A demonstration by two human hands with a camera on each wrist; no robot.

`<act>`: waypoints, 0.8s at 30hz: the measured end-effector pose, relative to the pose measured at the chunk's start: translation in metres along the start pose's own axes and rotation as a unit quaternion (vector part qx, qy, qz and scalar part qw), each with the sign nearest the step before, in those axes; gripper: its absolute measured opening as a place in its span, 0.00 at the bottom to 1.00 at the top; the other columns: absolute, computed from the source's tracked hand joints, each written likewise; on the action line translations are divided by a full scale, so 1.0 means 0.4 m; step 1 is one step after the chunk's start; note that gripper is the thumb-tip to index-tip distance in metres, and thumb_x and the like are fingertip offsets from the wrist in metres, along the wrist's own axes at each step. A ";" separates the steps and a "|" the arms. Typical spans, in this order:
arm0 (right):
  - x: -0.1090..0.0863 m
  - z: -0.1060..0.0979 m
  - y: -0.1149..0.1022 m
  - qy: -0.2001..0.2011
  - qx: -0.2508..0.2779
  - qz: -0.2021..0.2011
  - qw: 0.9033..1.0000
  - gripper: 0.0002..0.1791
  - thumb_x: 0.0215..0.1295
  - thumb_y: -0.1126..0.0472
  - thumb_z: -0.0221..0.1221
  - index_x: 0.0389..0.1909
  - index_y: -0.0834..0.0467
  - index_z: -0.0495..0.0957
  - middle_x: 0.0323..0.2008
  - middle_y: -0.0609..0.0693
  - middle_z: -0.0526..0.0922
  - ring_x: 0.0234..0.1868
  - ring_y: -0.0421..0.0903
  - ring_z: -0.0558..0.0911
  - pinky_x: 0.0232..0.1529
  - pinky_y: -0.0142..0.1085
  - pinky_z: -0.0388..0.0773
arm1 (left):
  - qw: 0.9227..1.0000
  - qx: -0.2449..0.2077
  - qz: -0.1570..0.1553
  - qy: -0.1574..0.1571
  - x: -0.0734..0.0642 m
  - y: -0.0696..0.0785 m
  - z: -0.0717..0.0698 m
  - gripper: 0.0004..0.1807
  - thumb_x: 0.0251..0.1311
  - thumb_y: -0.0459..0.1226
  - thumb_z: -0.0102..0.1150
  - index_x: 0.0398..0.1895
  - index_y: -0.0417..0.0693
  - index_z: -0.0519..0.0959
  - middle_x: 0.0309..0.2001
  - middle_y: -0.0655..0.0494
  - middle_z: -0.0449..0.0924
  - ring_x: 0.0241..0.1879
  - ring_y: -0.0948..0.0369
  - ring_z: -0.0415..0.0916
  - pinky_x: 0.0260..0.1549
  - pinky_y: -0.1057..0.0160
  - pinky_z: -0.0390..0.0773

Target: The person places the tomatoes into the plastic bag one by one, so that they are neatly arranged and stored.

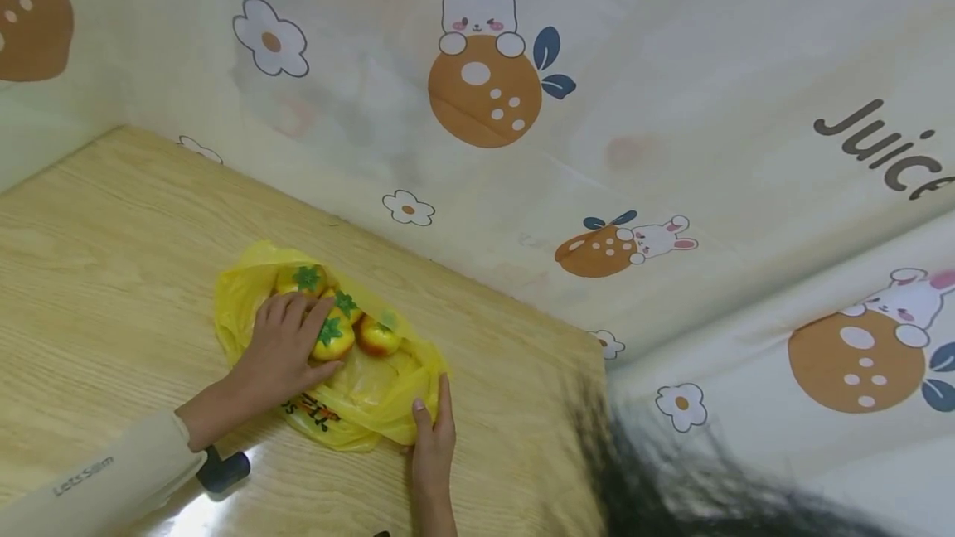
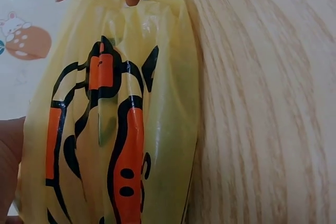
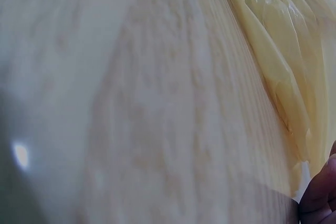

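A yellow plastic bag (image 1: 369,425) with black and orange print lies mouth open on the wooden table. Several yellow-orange fruits with green leafy tops, like persimmons, sit inside. My left hand (image 1: 279,350) reaches in from the left and grips the front fruit (image 1: 333,338), its thumb along the near side and its fingers over the top. Another fruit (image 1: 379,336) lies just right of it. My right hand (image 1: 435,446) pinches the bag's right edge between thumb and fingers. The bag's printed side (image 2: 121,129) fills much of the left wrist view.
The wood-grain table (image 1: 112,272) ends at a wall covering (image 1: 358,106) printed with rabbits and flowers. A black wrist device (image 1: 224,471) sits under the left cuff. Dark hair (image 1: 634,471) blurs the lower right of the head view.
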State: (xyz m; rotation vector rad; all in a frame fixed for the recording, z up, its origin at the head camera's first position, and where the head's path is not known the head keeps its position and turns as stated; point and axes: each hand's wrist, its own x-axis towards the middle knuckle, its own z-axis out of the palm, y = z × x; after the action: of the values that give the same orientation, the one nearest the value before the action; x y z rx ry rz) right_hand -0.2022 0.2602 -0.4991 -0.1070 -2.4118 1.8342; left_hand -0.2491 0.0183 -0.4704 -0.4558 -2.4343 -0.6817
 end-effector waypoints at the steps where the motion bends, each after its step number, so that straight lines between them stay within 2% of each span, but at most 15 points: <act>1: 0.000 0.000 -0.001 0.001 -0.003 -0.002 1.000 0.34 0.69 0.53 0.48 0.71 0.55 0.47 0.70 0.54 0.54 0.70 0.51 0.56 0.68 0.48 0.52 | 1.000 0.004 0.001 -0.002 -0.001 0.000 -0.001 0.48 0.31 0.52 0.75 0.56 0.38 0.67 0.44 0.39 0.70 0.49 0.40 0.61 0.50 0.40 0.57; 5: -0.001 0.001 -0.003 0.006 -0.014 0.005 1.000 0.34 0.69 0.52 0.48 0.71 0.54 0.47 0.70 0.53 0.55 0.68 0.50 0.61 0.67 0.39 0.59 | 1.000 0.014 0.004 -0.008 -0.005 -0.001 -0.002 0.44 0.31 0.52 0.75 0.54 0.40 0.69 0.45 0.40 0.71 0.51 0.39 0.61 0.51 0.39 0.57; 6: -0.002 0.000 -0.003 0.006 -0.015 0.009 1.000 0.34 0.69 0.52 0.48 0.71 0.53 0.48 0.70 0.53 0.56 0.64 0.52 0.66 0.62 0.37 0.66 | 1.000 0.016 0.005 -0.008 -0.006 -0.001 -0.002 0.43 0.32 0.52 0.75 0.53 0.41 0.70 0.45 0.41 0.72 0.52 0.38 0.61 0.51 0.39 0.57; 8: -0.002 0.000 -0.002 0.002 -0.010 0.015 1.000 0.34 0.68 0.52 0.48 0.71 0.51 0.47 0.70 0.52 0.55 0.64 0.51 0.66 0.61 0.34 0.66 | 1.000 0.021 0.006 -0.009 -0.008 -0.002 -0.001 0.41 0.31 0.52 0.75 0.51 0.42 0.71 0.45 0.41 0.72 0.52 0.38 0.61 0.51 0.39 0.57; 12: -0.002 -0.001 0.001 -0.008 -0.009 -0.004 1.000 0.34 0.69 0.54 0.48 0.71 0.54 0.46 0.70 0.55 0.54 0.68 0.53 0.61 0.65 0.43 0.60 | 0.999 0.028 -0.003 -0.028 -0.013 -0.006 0.002 0.40 0.32 0.53 0.74 0.51 0.44 0.72 0.46 0.41 0.74 0.53 0.38 0.61 0.53 0.38 0.56; 13: -0.002 -0.001 0.002 -0.010 -0.008 -0.009 1.000 0.34 0.69 0.54 0.48 0.71 0.55 0.46 0.71 0.55 0.53 0.70 0.52 0.56 0.68 0.45 0.53 | 0.999 0.031 -0.006 -0.037 -0.014 -0.007 0.002 0.40 0.33 0.53 0.74 0.51 0.44 0.71 0.46 0.41 0.74 0.54 0.38 0.60 0.53 0.38 0.56; 14: -0.002 -0.001 0.002 -0.013 -0.005 -0.012 1.000 0.34 0.69 0.54 0.48 0.71 0.55 0.46 0.71 0.56 0.53 0.71 0.52 0.55 0.67 0.47 0.52 | 0.998 0.032 -0.009 -0.046 -0.016 -0.007 0.003 0.41 0.33 0.53 0.74 0.52 0.44 0.71 0.46 0.41 0.74 0.55 0.38 0.59 0.54 0.38 0.55; 15: -0.002 -0.001 0.003 -0.012 -0.011 -0.016 1.000 0.34 0.69 0.55 0.48 0.71 0.56 0.46 0.71 0.57 0.53 0.71 0.52 0.55 0.67 0.47 0.53 | 0.998 0.033 -0.012 -0.055 -0.018 -0.008 0.003 0.41 0.34 0.53 0.74 0.52 0.43 0.71 0.47 0.41 0.74 0.55 0.38 0.59 0.54 0.38 0.54; 16: -0.002 -0.001 0.002 -0.012 -0.010 -0.012 1.000 0.34 0.69 0.55 0.48 0.71 0.55 0.46 0.70 0.57 0.54 0.66 0.52 0.64 0.64 0.46 0.62 | 0.997 0.035 -0.014 -0.063 -0.020 -0.009 0.004 0.41 0.34 0.53 0.74 0.53 0.43 0.71 0.47 0.41 0.73 0.56 0.38 0.58 0.54 0.38 0.54; 17: -0.003 -0.002 0.002 -0.014 -0.006 -0.010 1.000 0.34 0.69 0.55 0.48 0.71 0.55 0.46 0.71 0.57 0.53 0.66 0.51 0.64 0.64 0.46 0.62 | 0.997 0.035 -0.017 -0.069 -0.021 -0.009 0.004 0.41 0.34 0.53 0.74 0.53 0.43 0.70 0.47 0.41 0.73 0.56 0.38 0.57 0.55 0.38 0.53; 18: -0.003 -0.002 0.002 -0.014 -0.003 -0.008 1.000 0.34 0.69 0.55 0.49 0.71 0.55 0.46 0.70 0.57 0.53 0.65 0.52 0.66 0.58 0.43 0.70 | 0.996 0.037 -0.018 -0.074 -0.023 -0.010 0.005 0.41 0.35 0.53 0.74 0.53 0.43 0.70 0.48 0.41 0.73 0.56 0.38 0.57 0.55 0.38 0.53; 22: -0.005 -0.004 -0.001 -0.016 0.010 -0.001 1.000 0.35 0.69 0.55 0.49 0.72 0.54 0.45 0.71 0.56 0.53 0.66 0.51 0.65 0.59 0.42 0.69 | 0.996 0.040 -0.022 -0.073 -0.026 -0.011 0.006 0.40 0.35 0.53 0.73 0.53 0.43 0.71 0.48 0.41 0.74 0.57 0.37 0.57 0.56 0.36 0.51; 23: -0.005 -0.005 -0.003 -0.016 0.012 0.001 1.000 0.35 0.68 0.54 0.49 0.72 0.53 0.45 0.71 0.54 0.52 0.70 0.50 0.57 0.65 0.42 0.61 | 0.996 0.040 -0.026 -0.073 -0.026 -0.011 0.006 0.40 0.35 0.52 0.73 0.53 0.43 0.71 0.48 0.41 0.74 0.58 0.37 0.57 0.56 0.36 0.50; 24: -0.005 -0.005 -0.005 -0.014 0.010 0.006 1.000 0.35 0.68 0.54 0.49 0.72 0.52 0.46 0.71 0.54 0.53 0.66 0.49 0.65 0.59 0.41 0.69 | 0.996 0.040 -0.029 -0.073 -0.026 -0.011 0.005 0.40 0.35 0.52 0.73 0.53 0.43 0.71 0.48 0.42 0.74 0.58 0.37 0.57 0.57 0.35 0.49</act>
State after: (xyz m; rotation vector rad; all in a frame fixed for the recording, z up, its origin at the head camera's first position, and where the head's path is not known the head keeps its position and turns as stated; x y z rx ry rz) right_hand -0.1998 0.2615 -0.4969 -0.0962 -2.4164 1.8765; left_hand -0.2439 0.0142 -0.4797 -0.4160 -2.6103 -0.5913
